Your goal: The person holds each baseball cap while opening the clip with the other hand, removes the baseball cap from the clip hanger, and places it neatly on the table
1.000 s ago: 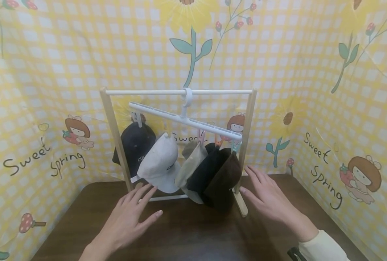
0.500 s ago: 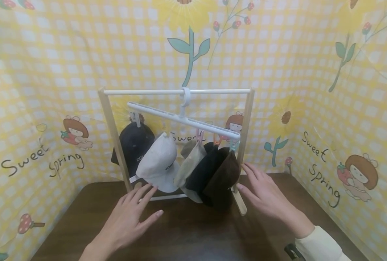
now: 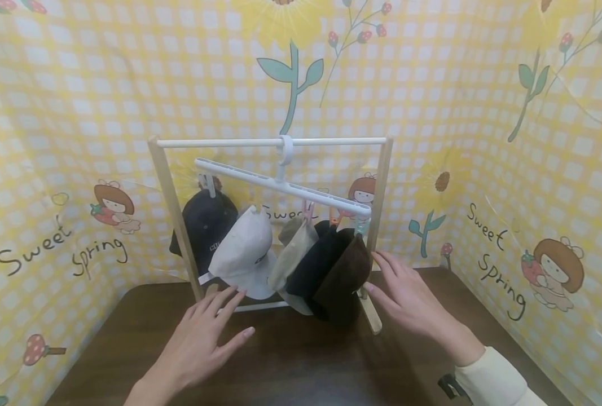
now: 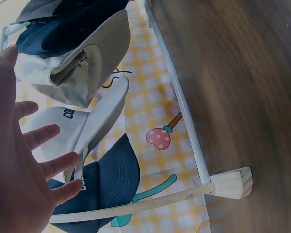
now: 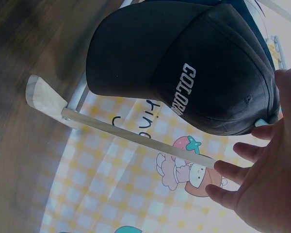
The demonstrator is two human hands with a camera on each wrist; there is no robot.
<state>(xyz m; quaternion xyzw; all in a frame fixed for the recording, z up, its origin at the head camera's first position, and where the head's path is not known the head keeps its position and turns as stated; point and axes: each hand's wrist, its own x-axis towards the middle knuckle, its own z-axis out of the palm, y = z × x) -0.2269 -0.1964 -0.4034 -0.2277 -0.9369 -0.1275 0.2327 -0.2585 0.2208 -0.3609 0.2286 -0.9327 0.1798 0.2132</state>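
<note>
A white hanger (image 3: 282,183) hangs from the top bar of a small wooden rack, tilted with its right end lower. Clothespins hold several baseball caps along it. A dark cap (image 3: 206,223) is at the left, then a white cap (image 3: 245,254), a beige cap (image 3: 293,256), a black cap (image 3: 313,265) and a dark brown cap (image 3: 343,276). My left hand (image 3: 199,332) is spread, fingertips close to the white cap's brim and the left post. My right hand (image 3: 409,299), fingers extended, is beside the right post (image 3: 381,186) and the brown cap. Neither hand grips anything.
The rack stands on a dark wooden table (image 3: 301,366), its right foot (image 3: 372,316) pointing toward me. A white lower bar (image 4: 177,92) joins the posts near the tabletop. Yellow checked cloth (image 3: 102,84) with printed flowers and figures surrounds the table at the back and sides.
The rack and right hand have drifted slightly left in the head view as the whole view shifts. Both hands keep their pose, and the caps hang as before.
</note>
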